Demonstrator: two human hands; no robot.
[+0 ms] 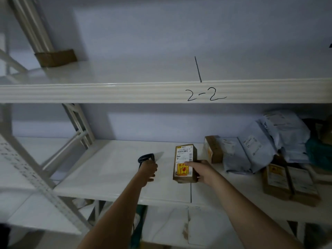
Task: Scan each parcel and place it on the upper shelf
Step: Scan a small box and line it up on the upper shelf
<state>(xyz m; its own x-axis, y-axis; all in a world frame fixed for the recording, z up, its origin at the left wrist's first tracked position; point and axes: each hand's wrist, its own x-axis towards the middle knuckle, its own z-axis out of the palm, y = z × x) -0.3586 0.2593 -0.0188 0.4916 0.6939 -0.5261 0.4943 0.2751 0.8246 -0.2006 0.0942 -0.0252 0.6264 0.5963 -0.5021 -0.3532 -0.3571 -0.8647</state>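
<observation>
The parcel [185,163] is made of brown cardboard with a paper label. The shelf [125,92] is painted white metal, smooth and shiny.

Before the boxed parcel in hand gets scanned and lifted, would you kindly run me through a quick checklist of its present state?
1. Scanner gripped by left hand: ok.
2. Cardboard parcel held by right hand, fingers round its side: ok.
3. Label with barcode facing up: ok.
4. Scanner aimed at the barcode: cannot tell.
5. Free space on the upper shelf marked 2-2: ok; only one small box at far left.
6. Scan already registered: cannot tell.
</observation>
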